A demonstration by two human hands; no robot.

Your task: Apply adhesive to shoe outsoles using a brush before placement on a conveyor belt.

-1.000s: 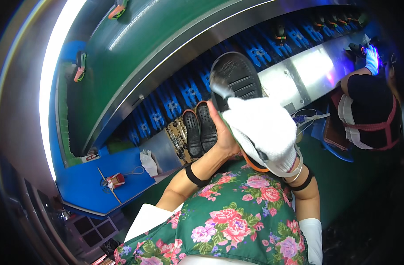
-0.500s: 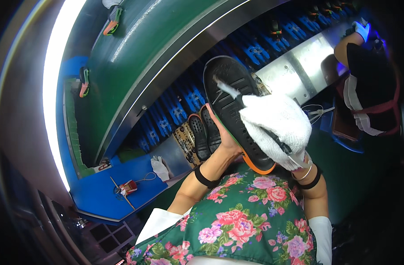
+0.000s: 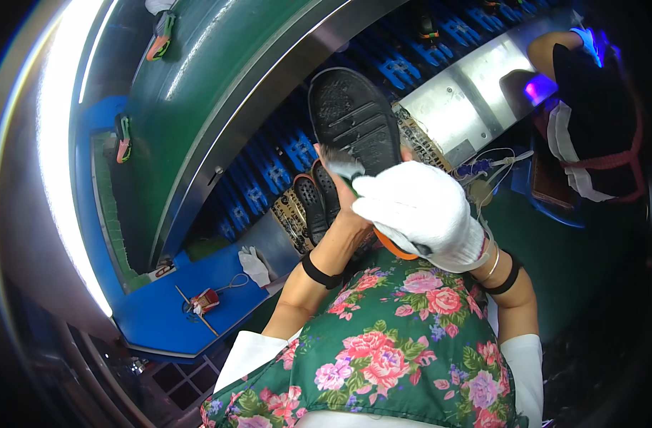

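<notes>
A large black shoe sole [image 3: 354, 118] with an orange edge at its near end is held up in front of me, ridged face toward me. My bare left hand [image 3: 346, 194] grips it from beneath, its fingers mostly hidden behind the sole. In a white knit glove, my right hand [image 3: 418, 210] is closed around a brush. The pale bristles of the brush [image 3: 342, 162] lie over the sole's left edge, beside my left hand; whether they touch is unclear. The glove covers the sole's near part. Two more black soles [image 3: 310, 203] sit just left of my left hand.
Beyond, a green conveyor belt [image 3: 197, 93] with a metal rim carries shoe parts [image 3: 122, 139]. Blue racks [image 3: 401, 68] run beside it. At left, a blue table [image 3: 155, 307] holds a white glove [image 3: 254, 266] and a red tool [image 3: 206, 301]. A co-worker's arm [image 3: 554, 51] is at right.
My gloved right hand has moved left with the brush, from the sole's middle to its left edge. The sole has shifted slightly up and left in view.
</notes>
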